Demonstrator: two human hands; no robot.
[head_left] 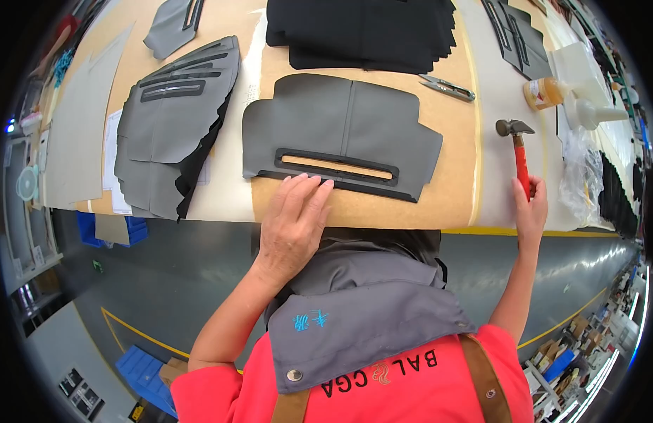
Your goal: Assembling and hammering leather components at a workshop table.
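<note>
A grey cut panel (309, 116) with a long black-edged slot lies flat at the middle of the table, close to its front edge. The fingers of my left hand (294, 222) stretch out onto the black strip along the panel's near edge. To the right, my right hand (531, 211) is closed around the red handle of a hammer (521, 158). The hammer's metal head points away from me, over the pale part of the table. Small thread snips (447, 88) lie beyond the panel's right corner.
A fanned stack of grey panels (153, 130) sits at the left, its edge near the table's front. Black pieces (358, 32) are piled at the back. On the right stand an amber glue bottle (543, 93) and a white bottle (600, 113), with clear plastic wrap (582, 176) nearby.
</note>
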